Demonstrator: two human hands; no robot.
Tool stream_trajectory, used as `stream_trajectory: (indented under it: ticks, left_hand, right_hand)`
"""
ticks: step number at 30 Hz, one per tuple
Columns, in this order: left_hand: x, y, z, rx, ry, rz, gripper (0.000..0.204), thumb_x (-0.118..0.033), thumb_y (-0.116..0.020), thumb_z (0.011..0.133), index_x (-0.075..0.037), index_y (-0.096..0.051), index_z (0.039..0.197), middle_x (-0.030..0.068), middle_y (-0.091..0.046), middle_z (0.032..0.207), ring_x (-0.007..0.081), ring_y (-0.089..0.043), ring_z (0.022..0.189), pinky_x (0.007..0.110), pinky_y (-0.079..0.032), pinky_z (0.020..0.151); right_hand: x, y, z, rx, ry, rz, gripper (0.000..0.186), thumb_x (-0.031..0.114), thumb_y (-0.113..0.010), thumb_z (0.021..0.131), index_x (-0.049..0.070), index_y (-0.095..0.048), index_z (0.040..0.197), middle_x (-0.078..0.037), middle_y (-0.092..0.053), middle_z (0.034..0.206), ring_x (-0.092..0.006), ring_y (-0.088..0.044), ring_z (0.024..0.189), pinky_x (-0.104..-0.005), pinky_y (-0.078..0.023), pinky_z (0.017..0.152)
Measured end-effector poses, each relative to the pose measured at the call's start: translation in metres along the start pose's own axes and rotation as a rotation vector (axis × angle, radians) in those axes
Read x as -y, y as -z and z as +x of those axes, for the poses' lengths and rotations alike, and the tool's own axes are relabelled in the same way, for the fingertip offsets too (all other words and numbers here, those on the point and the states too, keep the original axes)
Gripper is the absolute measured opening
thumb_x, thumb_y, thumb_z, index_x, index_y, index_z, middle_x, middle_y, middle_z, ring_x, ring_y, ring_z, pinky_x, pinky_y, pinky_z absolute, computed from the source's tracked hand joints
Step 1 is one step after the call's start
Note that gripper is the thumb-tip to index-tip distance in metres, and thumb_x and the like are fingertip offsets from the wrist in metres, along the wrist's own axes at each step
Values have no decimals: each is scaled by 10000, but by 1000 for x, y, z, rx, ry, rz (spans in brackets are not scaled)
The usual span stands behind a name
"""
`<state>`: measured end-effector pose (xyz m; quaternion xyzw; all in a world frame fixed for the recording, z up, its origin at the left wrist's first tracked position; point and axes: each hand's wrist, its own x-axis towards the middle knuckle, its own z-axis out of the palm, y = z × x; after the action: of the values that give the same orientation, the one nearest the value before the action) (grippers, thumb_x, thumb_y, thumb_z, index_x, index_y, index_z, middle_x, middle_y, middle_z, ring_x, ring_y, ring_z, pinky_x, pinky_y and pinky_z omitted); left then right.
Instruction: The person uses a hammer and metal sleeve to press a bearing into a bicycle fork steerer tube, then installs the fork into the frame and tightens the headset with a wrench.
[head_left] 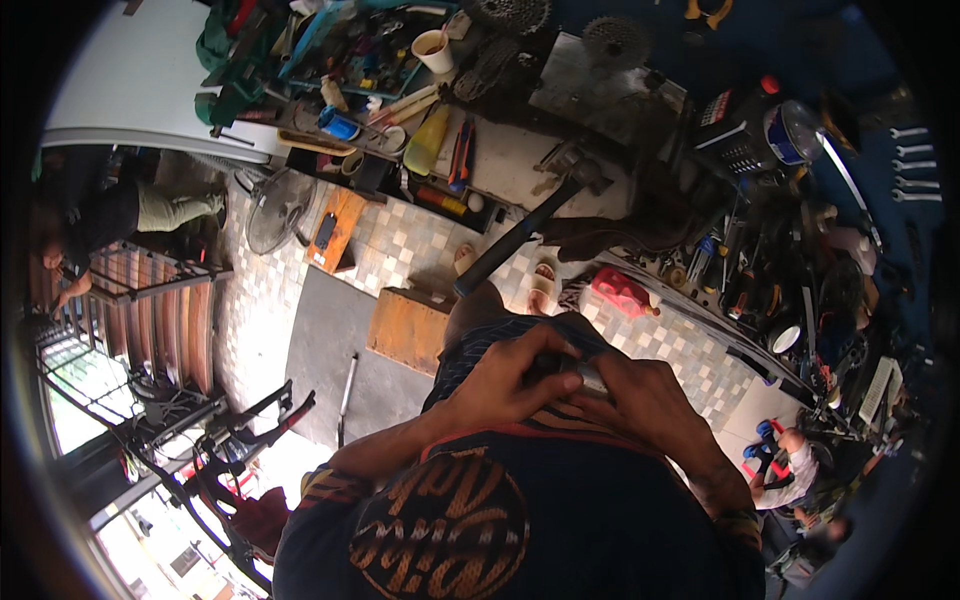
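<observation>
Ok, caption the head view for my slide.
Left grip and right grip hold a small grey object near a cluttered workbench bearing a black-handled hammer.

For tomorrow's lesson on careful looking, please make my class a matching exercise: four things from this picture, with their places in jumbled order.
Things
1. Grey object
2. Hammer
3. Wrenches
4. Phone

Places
A. On the blue wall
B. On orange wood
C. Between left hand and right hand
D. Handle jutting past the bench edge

Pairs: 1-C; 2-D; 3-A; 4-B
</observation>
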<state>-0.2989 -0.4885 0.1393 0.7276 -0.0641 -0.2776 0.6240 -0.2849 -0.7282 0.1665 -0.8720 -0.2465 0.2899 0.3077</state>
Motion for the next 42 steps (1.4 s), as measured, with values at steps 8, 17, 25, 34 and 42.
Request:
stream_trajectory:
  ticks: [8, 17, 25, 34, 42]
  left_hand:
    - [-2, 7, 21, -52, -186, 139, 380, -243, -777, 956, -21, -604, 1210, 172, -732, 1034, 281, -753, 928, 360, -569, 822]
    - [-33, 4, 26, -24, 68, -73, 394, -174, -900, 831, -43, -622, 1077, 39, -679, 993, 123, -671, 1006, 288, -524, 849]
    - [-25, -20, 21, -105, -248, -29, 354, -204, -866, 864, -18, -575, 942, 80, -659, 720, 121, -689, 683, 301, -529, 615]
    - [-53, 30, -4, -924, -260, -892, 219, -236, -641, 1033, -94, -493, 954, -45, -335, 602, 71, -263, 454, 280, -207, 412]
    - [44, 86, 129, -768, -48, 540, 458, -476, -689, 998, -38, -615, 1109, 125, -701, 816, 245, -679, 719, 388, -511, 638]
  right_hand:
    - [3, 3, 12, -136, -12, 115, 508, 411, -737, 953, -1, -610, 1222, -225, -710, 871, -427, -725, 837, -498, -567, 738]
    - [12, 8, 3, -200, 2, 74, 545, 283, -813, 850, 18, -596, 1274, -180, -695, 951, -408, -703, 858, -483, -560, 750]
    - [19, 20, -23, -184, 79, -14, 419, 365, -800, 897, 39, -645, 1111, -121, -687, 957, -312, -720, 817, -416, -573, 655]
    - [-16, 29, -57, -135, -395, -207, 375, 342, -822, 884, 32, -652, 1007, -158, -695, 730, -350, -708, 641, -441, -544, 574]
    - [-41, 3, -38, -439, -205, 215, 483, 348, -849, 888, 14, -641, 1168, -146, -684, 787, -274, -671, 667, -369, -520, 644]
